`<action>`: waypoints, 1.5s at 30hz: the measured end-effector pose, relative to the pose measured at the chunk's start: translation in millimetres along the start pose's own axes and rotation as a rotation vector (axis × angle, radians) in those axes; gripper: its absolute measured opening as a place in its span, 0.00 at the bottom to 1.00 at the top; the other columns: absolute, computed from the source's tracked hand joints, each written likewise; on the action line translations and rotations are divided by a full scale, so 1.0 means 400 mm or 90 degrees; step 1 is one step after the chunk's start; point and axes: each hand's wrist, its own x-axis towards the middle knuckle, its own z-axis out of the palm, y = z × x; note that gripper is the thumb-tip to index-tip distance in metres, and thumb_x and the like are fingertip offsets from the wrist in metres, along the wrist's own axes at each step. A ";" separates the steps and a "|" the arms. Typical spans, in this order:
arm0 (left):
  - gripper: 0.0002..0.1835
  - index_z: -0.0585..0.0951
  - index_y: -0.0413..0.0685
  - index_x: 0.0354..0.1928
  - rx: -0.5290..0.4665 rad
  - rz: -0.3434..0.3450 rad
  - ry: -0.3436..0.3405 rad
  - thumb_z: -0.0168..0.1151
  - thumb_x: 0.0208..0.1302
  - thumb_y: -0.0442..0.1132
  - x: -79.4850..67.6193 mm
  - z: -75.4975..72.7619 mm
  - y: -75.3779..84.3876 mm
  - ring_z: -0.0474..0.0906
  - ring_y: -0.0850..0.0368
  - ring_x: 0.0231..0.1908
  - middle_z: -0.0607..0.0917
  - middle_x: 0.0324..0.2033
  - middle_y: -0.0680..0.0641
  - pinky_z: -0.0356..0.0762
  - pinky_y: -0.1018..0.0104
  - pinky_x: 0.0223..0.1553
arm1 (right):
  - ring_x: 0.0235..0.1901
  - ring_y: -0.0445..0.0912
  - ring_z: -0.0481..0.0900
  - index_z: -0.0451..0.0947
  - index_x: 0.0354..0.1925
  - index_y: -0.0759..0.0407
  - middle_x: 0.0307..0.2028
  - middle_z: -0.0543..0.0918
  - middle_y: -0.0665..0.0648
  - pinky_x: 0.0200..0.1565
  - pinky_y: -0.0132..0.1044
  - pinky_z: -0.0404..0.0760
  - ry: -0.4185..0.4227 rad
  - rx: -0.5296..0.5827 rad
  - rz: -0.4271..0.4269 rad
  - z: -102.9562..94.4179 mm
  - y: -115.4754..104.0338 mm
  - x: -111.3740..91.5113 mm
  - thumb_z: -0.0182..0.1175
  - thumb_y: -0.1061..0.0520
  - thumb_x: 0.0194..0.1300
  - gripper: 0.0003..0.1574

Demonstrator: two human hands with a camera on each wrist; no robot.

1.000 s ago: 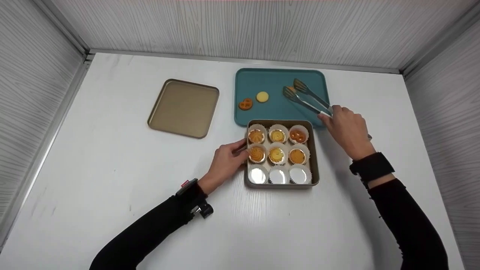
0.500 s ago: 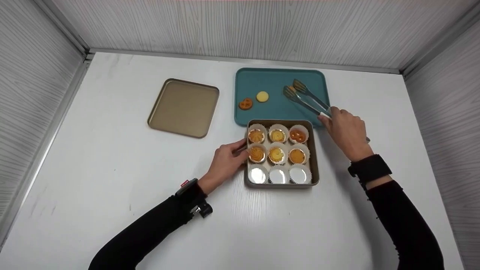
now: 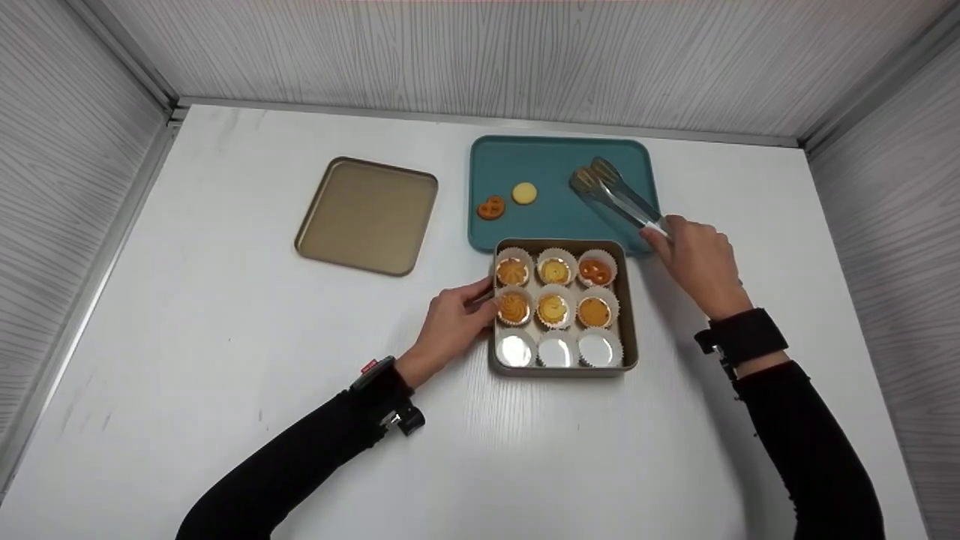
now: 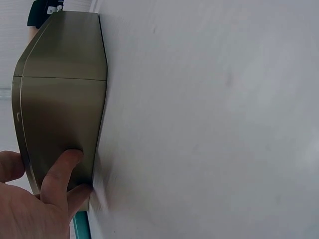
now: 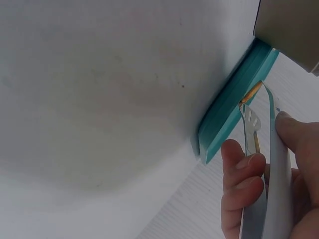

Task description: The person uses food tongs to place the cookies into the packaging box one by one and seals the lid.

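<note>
My left hand (image 3: 454, 326) grips the left wall of a square gold tin (image 3: 564, 373), thumb at the rim and fingertips against the outer side (image 4: 60, 114). Paper cups fill the tin; the two far rows hold cookies, and the nearest row's three cups, such as the middle cup (image 3: 556, 350), show bare shiny bottoms. My right hand (image 3: 701, 262) holds serving tongs (image 3: 626, 206) over the right part of a teal tray (image 3: 551, 229). In the right wrist view, a brown cookie (image 5: 250, 93) sits between the tong tips, which mostly hide it in the head view.
On the tray's left side lie a pretzel cookie (image 3: 491, 208) and a round yellow cookie (image 3: 525, 193). A square gold lid (image 3: 367, 217) rests on the table to the left of the tray. Panel walls (image 3: 480, 60) stand behind the table and at both sides.
The tong tips have closed together on the cookie at the tray's right side. My right hand has shifted slightly; the left hand and the tin have stayed in place.
</note>
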 end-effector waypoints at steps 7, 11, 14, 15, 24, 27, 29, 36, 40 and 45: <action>0.28 0.72 0.38 0.73 -0.037 -0.017 -0.007 0.61 0.74 0.38 -0.002 -0.001 0.003 0.83 0.51 0.58 0.78 0.67 0.39 0.86 0.64 0.44 | 0.21 0.54 0.71 0.78 0.37 0.68 0.19 0.71 0.59 0.21 0.45 0.67 -0.010 0.018 0.015 -0.020 0.001 -0.013 0.56 0.39 0.78 0.31; 0.28 0.72 0.38 0.73 -0.051 -0.020 -0.009 0.61 0.74 0.36 -0.002 -0.002 0.006 0.82 0.49 0.59 0.78 0.67 0.39 0.86 0.62 0.46 | 0.21 0.54 0.71 0.80 0.41 0.69 0.20 0.73 0.59 0.22 0.46 0.68 -0.004 0.027 0.006 -0.034 -0.002 -0.027 0.56 0.38 0.78 0.32; 0.28 0.71 0.38 0.73 -0.043 -0.015 -0.009 0.62 0.74 0.36 -0.001 -0.004 0.007 0.82 0.49 0.59 0.77 0.67 0.39 0.86 0.63 0.46 | 0.22 0.54 0.72 0.82 0.46 0.71 0.21 0.75 0.59 0.23 0.47 0.69 0.003 0.032 -0.005 -0.044 -0.005 -0.041 0.56 0.39 0.78 0.33; 0.28 0.72 0.38 0.73 -0.038 -0.013 -0.009 0.62 0.74 0.37 -0.001 -0.004 0.008 0.82 0.50 0.59 0.78 0.67 0.39 0.86 0.63 0.46 | 0.22 0.54 0.72 0.82 0.47 0.71 0.22 0.76 0.60 0.24 0.48 0.70 0.006 0.034 -0.009 -0.048 -0.007 -0.046 0.56 0.39 0.78 0.34; 0.28 0.71 0.34 0.72 -0.027 0.015 -0.012 0.62 0.74 0.35 0.003 -0.003 0.005 0.81 0.48 0.60 0.77 0.67 0.37 0.84 0.64 0.51 | 0.23 0.53 0.75 0.83 0.48 0.71 0.25 0.82 0.62 0.24 0.49 0.73 0.041 0.046 -0.061 -0.077 -0.014 -0.100 0.62 0.46 0.76 0.27; 0.28 0.71 0.34 0.72 -0.030 0.013 -0.012 0.62 0.74 0.35 0.005 -0.002 0.004 0.82 0.48 0.60 0.77 0.67 0.37 0.85 0.63 0.50 | 0.28 0.59 0.82 0.82 0.53 0.73 0.34 0.87 0.68 0.31 0.56 0.80 0.034 0.059 -0.056 -0.089 -0.021 -0.119 0.63 0.46 0.75 0.29; 0.28 0.72 0.35 0.72 -0.029 0.012 -0.009 0.62 0.74 0.36 0.007 -0.002 0.004 0.82 0.48 0.60 0.77 0.67 0.37 0.85 0.64 0.50 | 0.35 0.63 0.85 0.81 0.56 0.74 0.41 0.88 0.72 0.37 0.61 0.82 0.026 0.065 -0.050 -0.099 -0.028 -0.131 0.63 0.46 0.75 0.31; 0.28 0.72 0.35 0.72 -0.028 0.008 -0.004 0.63 0.74 0.35 0.007 -0.002 0.006 0.81 0.48 0.61 0.78 0.67 0.37 0.83 0.63 0.54 | 0.29 0.58 0.81 0.81 0.56 0.74 0.38 0.88 0.71 0.34 0.57 0.82 0.015 0.056 -0.057 -0.118 -0.050 -0.165 0.64 0.45 0.75 0.31; 0.27 0.72 0.35 0.72 -0.037 0.003 -0.007 0.62 0.75 0.35 0.008 -0.003 0.008 0.79 0.47 0.62 0.77 0.67 0.37 0.82 0.62 0.55 | 0.25 0.53 0.76 0.82 0.55 0.72 0.31 0.86 0.66 0.30 0.50 0.79 0.016 0.053 -0.068 -0.123 -0.062 -0.184 0.65 0.46 0.74 0.30; 0.28 0.71 0.35 0.73 -0.046 -0.011 -0.007 0.62 0.74 0.35 0.008 -0.001 0.010 0.79 0.47 0.63 0.77 0.68 0.37 0.83 0.61 0.54 | 0.25 0.51 0.76 0.83 0.55 0.71 0.29 0.86 0.62 0.29 0.48 0.79 0.011 0.056 -0.091 -0.127 -0.073 -0.207 0.67 0.47 0.72 0.28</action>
